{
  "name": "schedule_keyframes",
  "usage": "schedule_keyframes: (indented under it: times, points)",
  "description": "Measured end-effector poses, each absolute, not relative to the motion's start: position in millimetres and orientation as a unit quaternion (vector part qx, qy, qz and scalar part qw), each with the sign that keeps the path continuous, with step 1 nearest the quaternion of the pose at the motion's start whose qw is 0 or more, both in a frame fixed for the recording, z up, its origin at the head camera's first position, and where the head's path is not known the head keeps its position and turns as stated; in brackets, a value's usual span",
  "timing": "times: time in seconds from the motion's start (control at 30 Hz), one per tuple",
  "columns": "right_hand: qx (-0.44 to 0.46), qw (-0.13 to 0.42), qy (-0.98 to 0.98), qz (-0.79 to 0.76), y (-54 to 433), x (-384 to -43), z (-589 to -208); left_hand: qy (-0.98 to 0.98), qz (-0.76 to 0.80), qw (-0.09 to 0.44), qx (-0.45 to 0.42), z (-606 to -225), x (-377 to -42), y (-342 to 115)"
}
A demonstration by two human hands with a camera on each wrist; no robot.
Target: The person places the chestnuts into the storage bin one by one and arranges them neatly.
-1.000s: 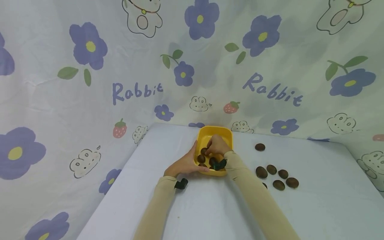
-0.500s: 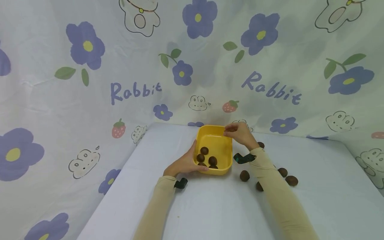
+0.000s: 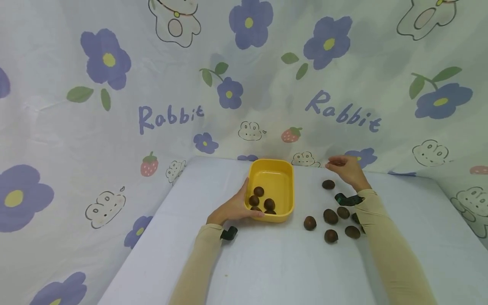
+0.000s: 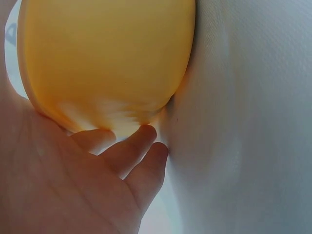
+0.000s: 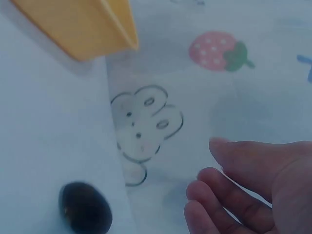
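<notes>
At the head view's centre, the left hand (image 3: 232, 209) grips the lower-left corner of a yellow tub (image 3: 280, 182) holding brown chestnut-like pieces (image 3: 269, 204). Right of centre, the right hand (image 3: 348, 169) hangs with fingers loosely bent, thumb apart, nothing visibly held. Its low sleeve (image 3: 389, 241) could knock the loose pieces (image 3: 331, 216) rolling; an uneven left-hand pull could tip the tub.

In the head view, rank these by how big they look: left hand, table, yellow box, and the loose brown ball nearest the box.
Largest to smallest:
1. Table
2. Yellow box
3. Left hand
4. Brown ball
</notes>
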State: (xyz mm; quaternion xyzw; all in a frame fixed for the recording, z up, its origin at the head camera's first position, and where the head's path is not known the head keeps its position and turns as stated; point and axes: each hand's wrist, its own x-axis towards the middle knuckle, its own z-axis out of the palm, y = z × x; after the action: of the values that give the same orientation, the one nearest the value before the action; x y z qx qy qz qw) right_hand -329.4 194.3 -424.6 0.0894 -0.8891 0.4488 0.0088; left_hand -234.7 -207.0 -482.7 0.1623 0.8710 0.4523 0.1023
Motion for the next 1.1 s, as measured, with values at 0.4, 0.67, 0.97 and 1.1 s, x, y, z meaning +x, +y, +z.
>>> schedule_keyframes:
  times: [0.4,0.67,0.97,1.1]
  points:
    - [0.071,-0.010,-0.903,0.423,221,-332,-459,0.864,0.461,0.099,0.178,-486,-237,-209]
    - [0.078,-0.092,-0.907,0.403,224,-333,-469,0.857,0.475,0.102,0.172,-487,-236,-209]
    - [0.085,-0.110,-0.912,0.387,220,-334,-473,0.859,0.473,0.108,0.163,-486,-235,-209]
    - [0.080,-0.104,-0.916,0.380,219,-332,-474,0.860,0.473,0.114,0.153,-486,-234,-209]
